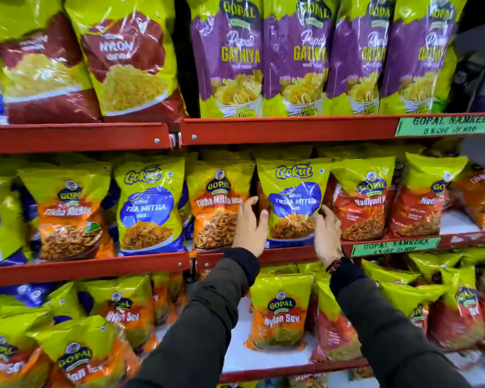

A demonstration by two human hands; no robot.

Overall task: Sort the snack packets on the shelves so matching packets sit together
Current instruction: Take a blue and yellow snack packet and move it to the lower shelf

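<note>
A blue-and-yellow Gokul Tikha Mitha packet (293,197) stands upright on the middle shelf between my two hands. My left hand (249,226) lies against its left edge with fingers spread. My right hand (327,235) touches its lower right edge. Neither hand closes around it. To its left stands an orange Gopal Tikha Mitha packet (217,204), then a second Gokul Tikha Mitha packet (150,205) and another orange Gopal packet (69,211). To the right are red Gopal Nadiyadi packets (361,204).
Purple Papdi Gathiya packets (294,57) and red Nylon Sev packets (129,57) fill the top shelf. Orange Nylon Sev packets (280,312) sit on the lower shelf. Red shelf rails (277,130) and green price labels (395,246) run across the front.
</note>
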